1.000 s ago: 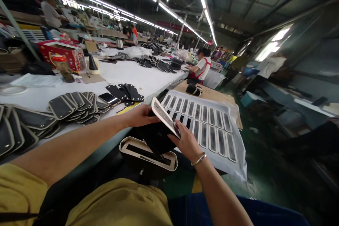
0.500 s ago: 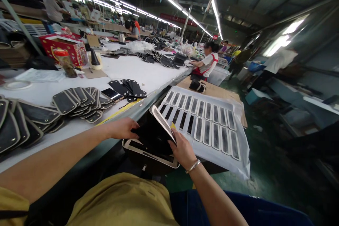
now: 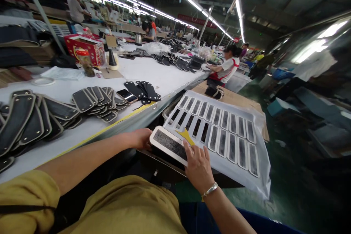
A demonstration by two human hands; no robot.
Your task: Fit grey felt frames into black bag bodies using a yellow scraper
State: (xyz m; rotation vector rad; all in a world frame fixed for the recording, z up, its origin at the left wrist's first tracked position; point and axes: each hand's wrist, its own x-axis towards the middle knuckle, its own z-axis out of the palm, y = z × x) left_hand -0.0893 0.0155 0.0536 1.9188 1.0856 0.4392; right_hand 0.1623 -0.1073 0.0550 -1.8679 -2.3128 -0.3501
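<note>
A long panel (image 3: 167, 142) with rounded corners, a pale border and a rough dark middle lies tilted between my hands. My left hand (image 3: 141, 139) grips its left end, with the fingertips hidden behind it. Over the right end is my right hand (image 3: 197, 161), its index finger on the panel. Between that hand's fingers sticks out a yellow flat tool (image 3: 185, 136) with a notched end. Below the panel is a dark case-like piece (image 3: 161, 164), mostly in shadow. Just beyond, similar pale-edged strips (image 3: 227, 144) lie in two rows on a white sheet (image 3: 256, 179).
On the white table (image 3: 131, 69) to the left lie stacks of black pale-edged pieces (image 3: 59, 109), a phone (image 3: 127, 95) and black flaps (image 3: 145, 90). Behind stand a red box (image 3: 85, 49) and a jar (image 3: 87, 65). A co-worker (image 3: 227, 67) works farther along the table.
The panel has turned so its rough face shows upward. My right hand has moved over its right end, and the yellow tool shows more. The view has shifted slightly left.
</note>
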